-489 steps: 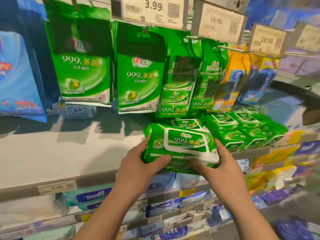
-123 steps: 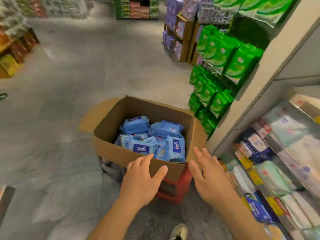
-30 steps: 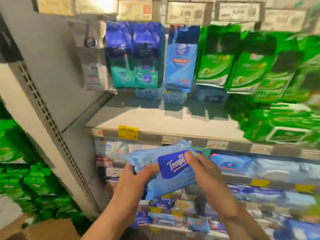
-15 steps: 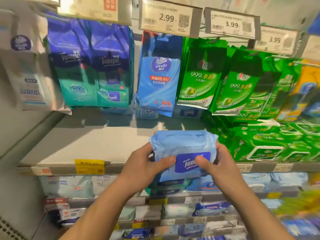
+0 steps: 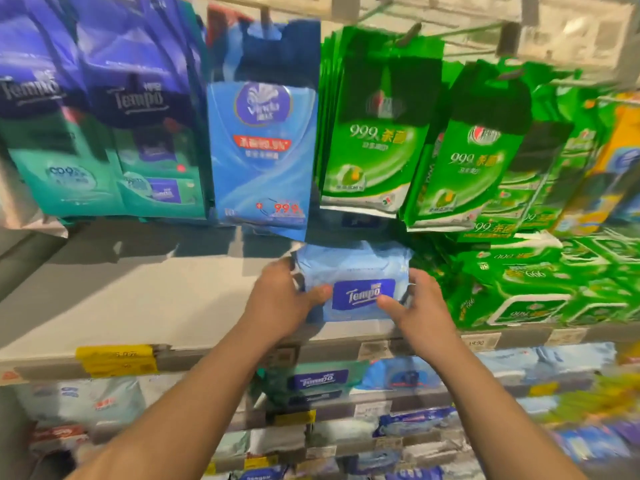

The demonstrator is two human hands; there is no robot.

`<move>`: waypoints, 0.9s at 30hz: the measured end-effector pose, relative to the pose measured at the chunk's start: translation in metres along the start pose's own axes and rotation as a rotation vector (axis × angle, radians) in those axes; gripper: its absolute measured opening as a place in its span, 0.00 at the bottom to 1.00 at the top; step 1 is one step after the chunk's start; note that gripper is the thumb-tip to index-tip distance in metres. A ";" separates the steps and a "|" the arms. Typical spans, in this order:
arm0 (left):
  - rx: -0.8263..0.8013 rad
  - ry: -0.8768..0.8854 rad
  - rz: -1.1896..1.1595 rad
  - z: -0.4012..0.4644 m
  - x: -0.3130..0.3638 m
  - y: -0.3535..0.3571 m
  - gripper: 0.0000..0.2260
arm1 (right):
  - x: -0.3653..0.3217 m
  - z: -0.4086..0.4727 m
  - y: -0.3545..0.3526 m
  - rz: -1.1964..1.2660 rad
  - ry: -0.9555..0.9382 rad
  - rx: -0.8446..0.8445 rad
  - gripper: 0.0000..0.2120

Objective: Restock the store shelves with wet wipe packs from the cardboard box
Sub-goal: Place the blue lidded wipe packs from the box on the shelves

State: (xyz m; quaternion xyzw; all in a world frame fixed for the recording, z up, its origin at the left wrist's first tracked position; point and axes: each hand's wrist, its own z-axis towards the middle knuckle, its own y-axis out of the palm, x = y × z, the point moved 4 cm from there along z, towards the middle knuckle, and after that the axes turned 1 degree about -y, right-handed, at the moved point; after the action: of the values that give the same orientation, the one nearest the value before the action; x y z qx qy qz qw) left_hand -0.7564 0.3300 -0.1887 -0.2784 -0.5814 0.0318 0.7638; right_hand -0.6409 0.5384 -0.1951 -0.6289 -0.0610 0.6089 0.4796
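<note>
We note the grey shelf (image 5: 138, 299) spanning mid-frame, green wipe packs (image 5: 519, 292) stacked at centre right, and just left of them the pale blue Tempo wipe pack (image 5: 356, 271) on the shelf, grasped at its ends by left hand (image 5: 280, 299) and right hand (image 5: 422, 303).

Wipe pack (image 5: 356, 271) on shelf (image 5: 138, 296), left of stacked packs (image 5: 540, 289).
</note>
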 end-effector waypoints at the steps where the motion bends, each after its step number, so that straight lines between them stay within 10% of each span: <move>1: 0.095 0.004 0.039 -0.001 -0.002 -0.001 0.23 | 0.005 0.004 -0.001 -0.057 0.011 0.022 0.22; 13: 0.040 -0.096 0.224 0.022 0.019 0.045 0.06 | 0.018 0.048 0.001 0.060 0.137 0.060 0.29; 17: 0.011 -0.149 0.253 0.037 0.026 0.055 0.17 | 0.011 0.065 0.006 0.058 0.061 0.034 0.23; 23: -0.128 -0.316 -0.384 0.044 0.036 0.091 0.11 | 0.011 0.082 0.017 0.113 0.076 -0.041 0.16; 27: -0.138 -0.356 -0.359 0.057 0.042 0.098 0.13 | 0.014 0.091 0.024 0.086 0.130 -0.158 0.14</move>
State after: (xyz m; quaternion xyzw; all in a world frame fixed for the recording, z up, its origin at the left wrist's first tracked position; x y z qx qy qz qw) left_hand -0.7677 0.4508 -0.1883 -0.2121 -0.7474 -0.0957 0.6222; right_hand -0.7245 0.5826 -0.2031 -0.7050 -0.0506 0.5802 0.4047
